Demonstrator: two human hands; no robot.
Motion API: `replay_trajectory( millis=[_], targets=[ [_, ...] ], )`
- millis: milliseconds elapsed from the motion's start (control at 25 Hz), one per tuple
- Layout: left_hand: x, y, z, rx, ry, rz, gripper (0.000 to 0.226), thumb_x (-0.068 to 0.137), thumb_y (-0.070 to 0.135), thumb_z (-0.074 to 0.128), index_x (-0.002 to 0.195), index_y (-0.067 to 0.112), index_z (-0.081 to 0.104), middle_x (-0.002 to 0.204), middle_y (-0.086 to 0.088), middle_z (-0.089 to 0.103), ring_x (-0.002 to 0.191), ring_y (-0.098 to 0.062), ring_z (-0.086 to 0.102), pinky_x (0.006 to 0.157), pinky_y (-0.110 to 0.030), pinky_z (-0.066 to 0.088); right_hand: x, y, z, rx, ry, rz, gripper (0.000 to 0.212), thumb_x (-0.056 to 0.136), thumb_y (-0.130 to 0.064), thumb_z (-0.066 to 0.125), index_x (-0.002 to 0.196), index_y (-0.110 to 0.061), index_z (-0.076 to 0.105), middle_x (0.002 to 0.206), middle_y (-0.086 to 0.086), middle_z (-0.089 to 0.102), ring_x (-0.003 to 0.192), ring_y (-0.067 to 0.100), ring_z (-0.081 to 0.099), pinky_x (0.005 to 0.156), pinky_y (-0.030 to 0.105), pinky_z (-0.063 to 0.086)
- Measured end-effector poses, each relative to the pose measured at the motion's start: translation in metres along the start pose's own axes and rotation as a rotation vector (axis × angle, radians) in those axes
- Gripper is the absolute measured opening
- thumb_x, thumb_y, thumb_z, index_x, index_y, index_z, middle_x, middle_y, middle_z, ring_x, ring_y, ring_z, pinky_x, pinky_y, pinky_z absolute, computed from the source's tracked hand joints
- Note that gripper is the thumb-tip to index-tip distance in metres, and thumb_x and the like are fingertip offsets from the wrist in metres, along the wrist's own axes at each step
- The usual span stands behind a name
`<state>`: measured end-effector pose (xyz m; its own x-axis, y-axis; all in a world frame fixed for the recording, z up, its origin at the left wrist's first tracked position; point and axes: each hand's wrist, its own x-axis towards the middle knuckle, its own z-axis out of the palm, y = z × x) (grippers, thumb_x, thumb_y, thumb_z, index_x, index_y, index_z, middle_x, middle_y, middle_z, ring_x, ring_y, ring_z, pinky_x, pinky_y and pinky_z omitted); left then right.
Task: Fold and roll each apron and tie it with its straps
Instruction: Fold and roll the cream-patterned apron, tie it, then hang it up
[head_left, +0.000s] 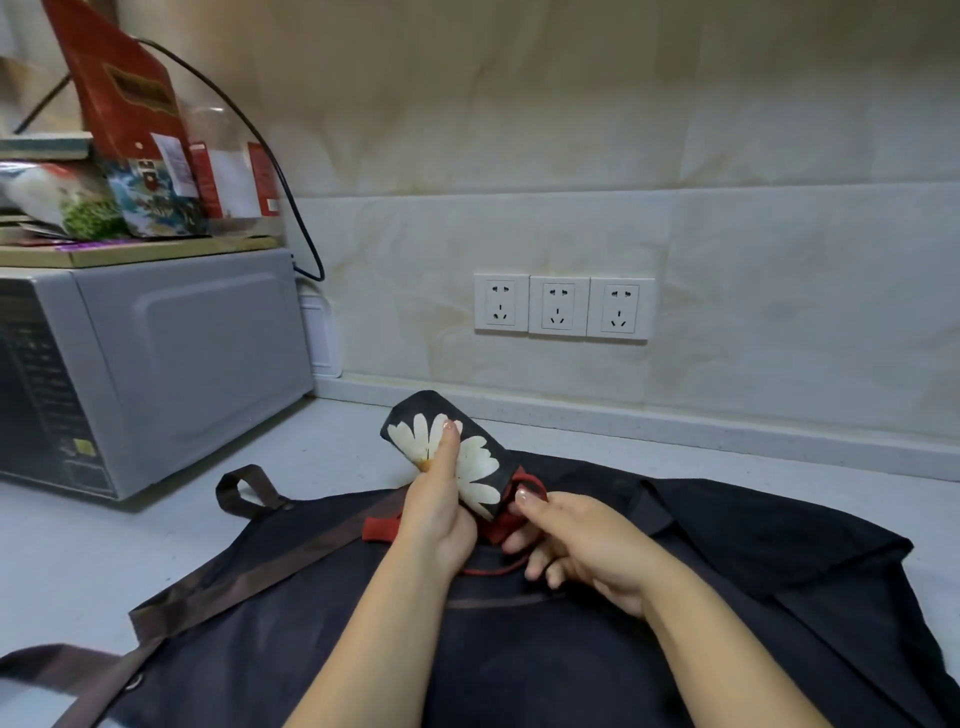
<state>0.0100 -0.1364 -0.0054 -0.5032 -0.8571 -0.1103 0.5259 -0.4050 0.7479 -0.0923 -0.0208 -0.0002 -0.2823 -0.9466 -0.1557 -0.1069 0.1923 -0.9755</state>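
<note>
Your left hand (436, 512) clamps the rolled daisy-print apron (457, 452) above the dark apron (519, 649) — soft, springy cloth, likely to unroll — while your right hand (576, 540) pinches its red strap (501, 527).

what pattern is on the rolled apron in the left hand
The rolled apron is black with a big white daisy print, seen best in the head view.
</note>
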Motion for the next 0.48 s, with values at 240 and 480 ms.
replay_trajectory(
  millis=[240, 480],
  targets=[
    [0.009, 0.000, -0.019, 0.247, 0.291, 0.108, 0.047, 0.085, 0.055, 0.063, 0.110, 0.015, 0.067, 0.090, -0.002, 0.077, 0.085, -0.021, 0.073, 0.081, -0.034, 0.058, -0.023, -0.030, -0.014, -0.423, -0.033, -0.110, 0.047, 0.097, -0.048, 0.047, 0.059, -0.019, 0.050, 0.048, -0.007, 0.032, 0.045, 0.009, 0.027, 0.045, 0.019, 0.023],
    [-0.001, 0.003, -0.013, 0.393, 0.111, 0.328, 0.025, 0.090, 0.040, 0.064, 0.113, 0.037, 0.055, 0.104, -0.001, 0.074, 0.085, -0.019, 0.073, 0.068, -0.035, 0.059, -0.046, -0.051, -0.039, -0.370, -0.045, -0.163, 0.039, 0.097, -0.034, 0.051, 0.061, -0.018, 0.053, 0.055, -0.002, 0.031, 0.053, 0.013, 0.026, 0.050, 0.023, 0.021]
  ],
)
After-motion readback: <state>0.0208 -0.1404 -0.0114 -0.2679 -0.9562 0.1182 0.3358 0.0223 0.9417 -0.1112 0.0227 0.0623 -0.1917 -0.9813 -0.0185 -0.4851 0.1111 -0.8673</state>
